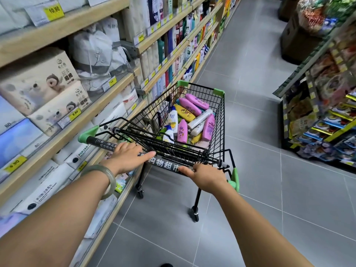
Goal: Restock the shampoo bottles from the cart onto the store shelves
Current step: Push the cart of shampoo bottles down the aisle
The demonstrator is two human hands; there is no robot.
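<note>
While standing in a grey-tiled aisle, holds the black cart handle [165,164] with both grips. Keeps the left grip [128,155] toward the bar's left end, fingers curled over its far side, thumb laid straight along it toward the middle. Keeps the right grip [207,175] near the right end, fingers clamped over the bar, thumb pointing left along it. Wears a pale green bangle [107,176] on the left wrist.

Carries the shampoo bottles [189,120] loose in the wire basket of the shopping cart [219,120], just ahead of and below both grips, apart from them, beyond the wire seat flap [173,144]. Includes pink bottles, yellow ones, a long white one and two white ones with blue caps, mostly lying across one another.

Stands the cart close beside the wooden store shelves [63,130] on the left, stocked there with tissue packs [38,79] behind yellow price tags [54,10]. Shows upright bottles [179,54] on the same shelves farther down the aisle, well ahead of the cart. Faces a rack of snack packets [327,112] across the floor [269,189] on the right.
</note>
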